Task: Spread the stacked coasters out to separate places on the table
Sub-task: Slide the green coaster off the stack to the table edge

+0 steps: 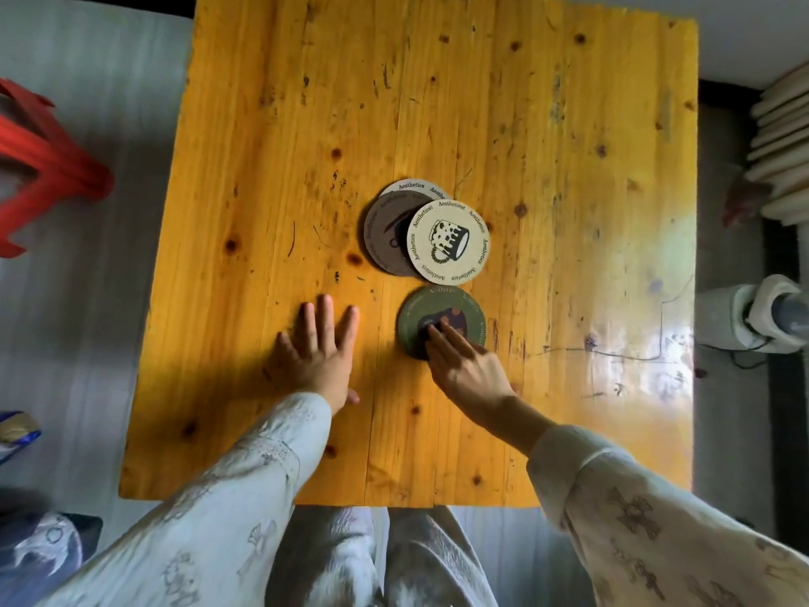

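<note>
Wooden tabletop (437,102), orange-yellow pine with knots and scratches, seen from above. Your right hand (466,365) lies flat with its fingertips (437,332) pressing on the dark green coaster (437,308); the fingers are extended, not curled around anything. That coaster sits alone, just below the remaining pile and not touching it. Your left hand (317,348) rests palm down on bare wood to the left of the green coaster, fingers spread, holding nothing. Beyond the green coaster, three coasters overlap: a cream coaster (448,242) printed with a mug and the word "Aesthetics" on top, a grey-brown coaster (383,232) beneath it to the left, and a pale coaster (413,187) showing only its far edge. Both sleeves (245,475) are pale, patterned fabric. A red plastic stool (43,168) stands on the floor at the left.
</note>
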